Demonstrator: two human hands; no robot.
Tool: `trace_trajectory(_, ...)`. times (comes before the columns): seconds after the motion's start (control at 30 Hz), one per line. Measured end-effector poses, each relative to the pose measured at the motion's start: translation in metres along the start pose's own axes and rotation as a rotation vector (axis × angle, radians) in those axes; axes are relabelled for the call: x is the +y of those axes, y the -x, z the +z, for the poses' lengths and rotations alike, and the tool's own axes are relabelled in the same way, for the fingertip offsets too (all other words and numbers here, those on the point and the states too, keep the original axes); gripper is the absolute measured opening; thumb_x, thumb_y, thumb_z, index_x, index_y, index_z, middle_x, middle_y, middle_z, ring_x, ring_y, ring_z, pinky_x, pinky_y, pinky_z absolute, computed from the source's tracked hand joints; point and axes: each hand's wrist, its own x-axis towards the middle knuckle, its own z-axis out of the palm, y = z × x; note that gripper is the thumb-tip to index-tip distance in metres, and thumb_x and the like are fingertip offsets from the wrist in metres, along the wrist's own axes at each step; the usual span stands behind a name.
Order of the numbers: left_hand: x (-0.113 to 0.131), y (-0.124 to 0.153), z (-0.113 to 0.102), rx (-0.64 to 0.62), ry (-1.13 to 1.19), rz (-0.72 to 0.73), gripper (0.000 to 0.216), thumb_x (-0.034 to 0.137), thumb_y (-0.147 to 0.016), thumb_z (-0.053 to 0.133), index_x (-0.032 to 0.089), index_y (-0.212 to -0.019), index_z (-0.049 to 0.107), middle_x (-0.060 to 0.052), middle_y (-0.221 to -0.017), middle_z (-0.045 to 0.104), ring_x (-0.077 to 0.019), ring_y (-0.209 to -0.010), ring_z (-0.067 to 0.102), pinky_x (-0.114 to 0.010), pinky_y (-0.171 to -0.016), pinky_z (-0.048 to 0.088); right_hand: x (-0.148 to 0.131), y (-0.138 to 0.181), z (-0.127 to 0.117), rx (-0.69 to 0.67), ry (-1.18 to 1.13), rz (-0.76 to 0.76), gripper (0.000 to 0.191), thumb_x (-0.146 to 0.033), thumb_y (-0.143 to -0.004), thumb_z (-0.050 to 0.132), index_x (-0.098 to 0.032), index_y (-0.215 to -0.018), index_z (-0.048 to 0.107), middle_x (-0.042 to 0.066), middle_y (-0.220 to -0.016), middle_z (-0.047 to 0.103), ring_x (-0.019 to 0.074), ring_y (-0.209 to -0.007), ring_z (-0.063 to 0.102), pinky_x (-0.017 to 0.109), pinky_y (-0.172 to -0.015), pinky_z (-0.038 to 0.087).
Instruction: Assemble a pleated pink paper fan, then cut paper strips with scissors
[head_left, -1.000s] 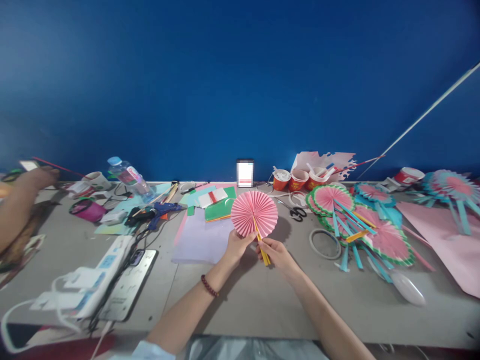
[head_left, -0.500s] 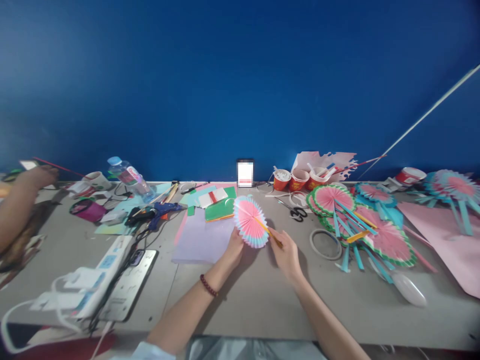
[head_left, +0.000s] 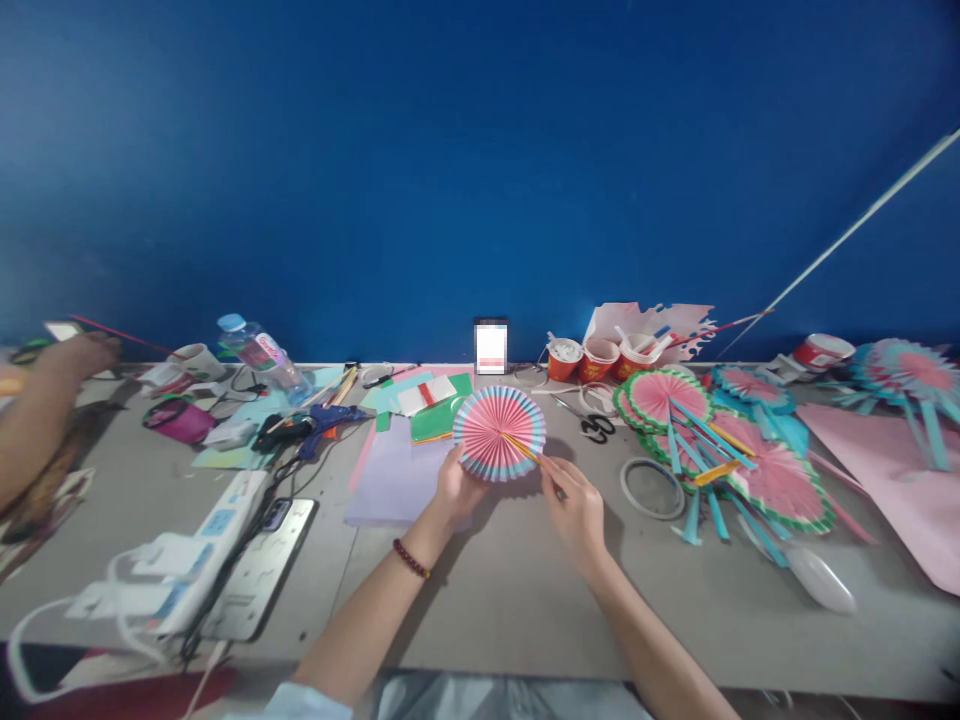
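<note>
A round pleated paper fan [head_left: 487, 420], pink in the middle with a pale blue rim, is held up above the table. My left hand [head_left: 459, 485] grips its lower left edge, with some fingers hidden behind the paper. A thin yellow stick [head_left: 521, 446] runs from the fan's centre to the lower right. The fingers of my right hand [head_left: 574, 500] are closed round the outer end of that stick. Under and behind the fan lie a lilac paper sheet [head_left: 390, 480] and a green sheet [head_left: 431, 425].
Finished-looking fans [head_left: 780, 470], a tape roll [head_left: 651, 488] and black scissors [head_left: 598, 428] lie to the right. Paper cups [head_left: 562, 360] stand at the back. A blue glue gun [head_left: 322, 425], power strip [head_left: 217, 540] and phone [head_left: 262, 570] are left. Another person's hand [head_left: 90, 353] is far left.
The fan has turned to face me more squarely and shows wider and rounder. My left hand has shifted slightly left with it. My right hand keeps its hold on the stick.
</note>
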Motion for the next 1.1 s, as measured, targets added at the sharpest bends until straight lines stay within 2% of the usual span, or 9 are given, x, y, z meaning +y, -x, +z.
trace_trajectory(0.1, 0.001, -0.003, -0.003, 0.051, -0.002, -0.029, 0.031, 0.035, -0.072, 0.067, 0.018, -0.097, 0.067, -0.007, -0.107, 0.070, -0.0262, -0.106, 0.062, -0.037, -0.092, 0.049, -0.002, -0.001, 0.001, -0.017, -0.039, 0.002, 0.031, -0.023, -0.089, 0.044, -0.025, -0.102, 0.072, 0.007, -0.102, 0.072, 0.0191, -0.088, 0.068, 0.029, -0.078, 0.054)
trace_trajectory(0.2, 0.003, -0.005, -0.004, 0.098, 0.005, -0.046, 0.023, 0.031, -0.075, 0.065, 0.018, -0.094, 0.067, -0.005, -0.103, 0.071, -0.0233, -0.099, 0.065, -0.034, -0.087, 0.051, -0.006, -0.003, 0.002, -0.038, -0.133, 0.050, 0.025, -0.030, -0.084, 0.053, -0.021, -0.098, 0.073, 0.010, -0.100, 0.073, 0.0228, -0.089, 0.068, 0.034, -0.080, 0.055)
trace_trajectory(0.3, 0.004, -0.007, -0.005, 0.119, 0.003, -0.018, 0.021, 0.029, -0.076, 0.063, 0.018, -0.093, 0.067, -0.005, -0.101, 0.072, -0.0224, -0.097, 0.066, -0.034, -0.086, 0.052, -0.008, -0.006, 0.000, -0.080, -0.280, 0.199, 0.032, -0.039, -0.079, 0.061, -0.016, -0.100, 0.071, 0.013, -0.100, 0.073, 0.0254, -0.087, 0.069, 0.034, -0.075, 0.056)
trace_trajectory(0.43, 0.004, -0.008, -0.006, 0.135, -0.021, -0.009, 0.020, 0.029, -0.074, 0.066, 0.018, -0.091, 0.067, -0.004, -0.096, 0.073, -0.0212, -0.092, 0.067, -0.032, -0.084, 0.053, -0.006, -0.009, -0.003, -0.116, -0.401, 0.342, 0.034, -0.042, -0.080, 0.060, -0.015, -0.098, 0.069, 0.012, -0.096, 0.074, 0.0259, -0.088, 0.070, 0.034, -0.075, 0.056)
trace_trajectory(0.6, 0.000, -0.011, -0.008, 0.139, -0.126, 0.070, 0.025, 0.031, -0.070, 0.073, 0.016, -0.089, 0.068, -0.006, -0.096, 0.073, -0.0237, -0.095, 0.067, -0.035, -0.090, 0.049, 0.004, -0.011, -0.005, -0.089, -0.315, 0.319, 0.027, -0.036, -0.082, 0.055, -0.017, -0.092, 0.070, 0.010, -0.092, 0.074, 0.0236, -0.084, 0.069, 0.033, -0.077, 0.054)
trace_trajectory(0.8, -0.002, -0.011, -0.004, 0.121, -0.250, 0.146, 0.037, 0.029, -0.060, 0.083, 0.014, -0.091, 0.070, -0.008, -0.094, 0.074, -0.0247, -0.089, 0.068, -0.038, -0.087, 0.049, 0.013, -0.014, -0.007, -0.084, -0.206, 0.290, 0.027, -0.036, -0.082, 0.051, -0.018, -0.088, 0.071, 0.009, -0.088, 0.074, 0.0230, -0.079, 0.069, 0.032, -0.073, 0.053)
trace_trajectory(0.9, 0.000, -0.007, -0.003, 0.053, -0.178, 0.131, 0.035, 0.028, -0.063, 0.081, 0.015, -0.094, 0.071, -0.008, -0.096, 0.073, -0.0230, -0.089, 0.068, -0.035, -0.084, 0.050, 0.012, -0.015, -0.008, -0.060, -0.251, 0.305, 0.029, -0.037, -0.082, 0.052, -0.017, -0.090, 0.071, 0.009, -0.090, 0.074, 0.0229, -0.081, 0.069, 0.033, -0.074, 0.053)
trace_trajectory(1.0, 0.002, -0.004, -0.002, -0.010, -0.120, 0.095, 0.030, 0.030, -0.070, 0.076, 0.015, -0.095, 0.070, -0.006, -0.093, 0.073, -0.0189, -0.081, 0.068, -0.029, -0.074, 0.052, 0.010, -0.016, -0.007, -0.058, -0.311, 0.314, 0.028, -0.038, -0.080, 0.054, -0.018, -0.090, 0.070, 0.009, -0.088, 0.074, 0.0230, -0.080, 0.068, 0.034, -0.075, 0.054)
trace_trajectory(1.1, 0.001, -0.004, 0.001, -0.006, -0.131, 0.078, 0.031, 0.029, -0.067, 0.079, 0.015, -0.094, 0.069, -0.006, -0.090, 0.073, -0.0173, -0.076, 0.067, -0.026, -0.067, 0.051, 0.006, -0.014, -0.003, -0.104, -0.396, 0.347, 0.027, -0.037, -0.079, 0.057, -0.017, -0.090, 0.070, 0.008, -0.085, 0.074, 0.0229, -0.077, 0.068, 0.034, -0.072, 0.055)
